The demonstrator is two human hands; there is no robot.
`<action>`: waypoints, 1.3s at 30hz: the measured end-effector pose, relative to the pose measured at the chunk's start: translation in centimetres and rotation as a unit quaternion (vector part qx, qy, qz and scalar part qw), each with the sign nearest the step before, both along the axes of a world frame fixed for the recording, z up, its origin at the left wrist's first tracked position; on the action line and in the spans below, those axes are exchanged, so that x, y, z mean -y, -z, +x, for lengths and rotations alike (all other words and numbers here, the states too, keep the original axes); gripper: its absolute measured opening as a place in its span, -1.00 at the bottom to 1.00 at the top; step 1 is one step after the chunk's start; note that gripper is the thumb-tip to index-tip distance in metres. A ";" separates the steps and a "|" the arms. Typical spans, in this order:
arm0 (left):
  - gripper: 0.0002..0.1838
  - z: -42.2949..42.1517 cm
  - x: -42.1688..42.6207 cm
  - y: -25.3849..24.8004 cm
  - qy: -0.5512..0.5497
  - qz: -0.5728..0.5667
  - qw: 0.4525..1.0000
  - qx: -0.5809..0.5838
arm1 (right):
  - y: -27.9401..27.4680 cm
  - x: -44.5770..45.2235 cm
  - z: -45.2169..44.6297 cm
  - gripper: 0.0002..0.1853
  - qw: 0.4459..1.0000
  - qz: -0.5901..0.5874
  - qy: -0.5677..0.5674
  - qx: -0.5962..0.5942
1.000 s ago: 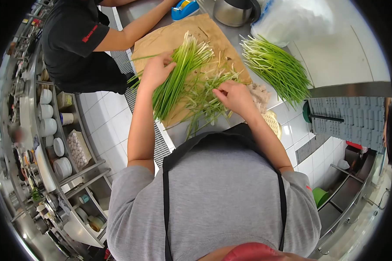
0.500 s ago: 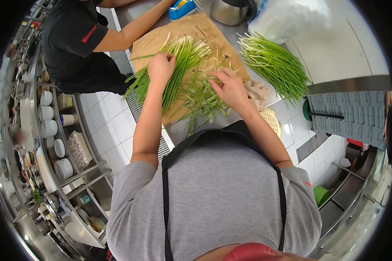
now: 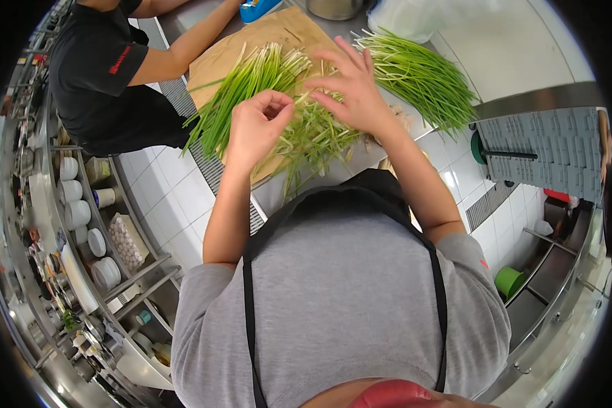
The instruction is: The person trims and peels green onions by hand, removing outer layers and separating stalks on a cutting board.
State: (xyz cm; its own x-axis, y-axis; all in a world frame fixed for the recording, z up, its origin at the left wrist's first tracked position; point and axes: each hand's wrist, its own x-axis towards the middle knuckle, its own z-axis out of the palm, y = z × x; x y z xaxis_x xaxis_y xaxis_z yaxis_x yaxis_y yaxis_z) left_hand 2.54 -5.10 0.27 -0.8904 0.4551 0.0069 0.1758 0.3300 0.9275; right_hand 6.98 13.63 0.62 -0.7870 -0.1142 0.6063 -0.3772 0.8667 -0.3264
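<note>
My left hand [image 3: 260,127] is closed in a pinch, thumb against fingertips, in front of a bunch of green stalks with white ends [image 3: 241,95]; what it pinches is too small to name. Facing it, my right hand [image 3: 352,88] has its fingers spread, with a pale bit near the thumb. Below and between both hands lies a loose pile of limp green trimmings [image 3: 316,139]. The bunch and pile rest on brown paper [image 3: 282,30]. A second bunch of green stalks [image 3: 425,78] lies to the right of my right hand.
A person in a black shirt [image 3: 102,61] leans on the table at the upper left, one forearm beside the paper. A blue tape dispenser [image 3: 257,8], a metal jug [image 3: 334,7] and a white plastic bag [image 3: 404,19] stand along the far side. Shelves with bowls [image 3: 77,214] are at left.
My left hand has moved right, away from the bunch, towards the middle. My right hand has risen and its fingers have spread. The camera view has shifted slightly.
</note>
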 end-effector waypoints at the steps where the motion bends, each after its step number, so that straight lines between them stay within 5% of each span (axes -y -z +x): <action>1: -0.86 0.2 0.1 0.0 0.002 0.008 1.000 0.000 | 0.6 -0.5 -0.3 -0.80 0.999 -0.003 -0.024 0.037; 7: -0.89 0.5 0.6 -0.4 0.050 0.059 0.992 0.098 | 1.3 -1.3 -0.5 -0.91 0.930 -0.285 -0.207 0.110; 10: -0.86 0.5 1.2 0.0 0.068 0.076 0.984 0.146 | 1.4 -2.4 -0.3 -0.90 0.857 -0.468 -0.125 0.176; 13: -0.83 0.3 1.8 -0.2 0.052 0.132 0.963 0.230 | 1.3 -4.4 -0.4 -0.89 0.936 -0.339 -0.056 0.079; 14: -0.83 0.3 2.0 0.1 0.040 0.141 0.960 0.237 | 1.1 -4.8 -0.2 -0.89 0.918 -0.390 -0.038 0.067; 16: -0.83 -0.1 2.4 0.7 0.018 0.170 0.950 0.262 | 0.2 -5.2 0.2 -0.89 0.873 -0.486 -0.004 0.044; 19: -0.83 -1.0 2.7 2.1 -0.011 0.230 0.921 0.313 | -0.3 -5.4 0.9 -0.88 0.635 -0.746 -0.183 0.084; 22: -0.83 -1.4 2.5 2.7 -0.014 0.271 0.898 0.346 | 0.2 -3.1 1.5 -0.84 0.830 -0.415 -0.067 0.367; 24: -0.82 -1.3 1.9 2.5 0.013 0.265 0.897 0.354 | 5.4 -1.4 1.5 -0.79 0.973 0.002 -0.085 0.215; 27: -0.83 -0.6 1.1 1.6 0.027 0.239 0.914 0.327 | 4.5 -0.4 0.8 -0.79 0.948 -0.206 -0.088 0.227; 33: -0.84 -0.3 0.2 0.9 0.069 0.234 0.911 0.333 | 1.1 0.2 -0.3 -0.78 0.744 -0.586 -0.036 0.320; 36: -0.83 0.2 -0.1 0.5 0.073 0.225 0.915 0.327 | 0.9 0.8 -0.3 -0.78 0.731 -0.617 -0.049 0.287; 39: -0.83 0.4 0.1 1.0 0.083 0.197 0.924 0.317 | 0.0 0.6 -0.2 -0.79 0.858 -0.464 -0.028 0.221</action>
State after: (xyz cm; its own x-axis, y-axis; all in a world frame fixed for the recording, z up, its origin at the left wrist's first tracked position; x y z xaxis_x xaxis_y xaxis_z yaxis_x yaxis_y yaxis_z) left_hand 2.90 -5.22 -0.69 -0.6907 0.6589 -0.2979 -0.4267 -0.0388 0.9036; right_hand 6.81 13.02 0.62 -0.9723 0.2105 0.1018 -0.0727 0.1412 -0.9873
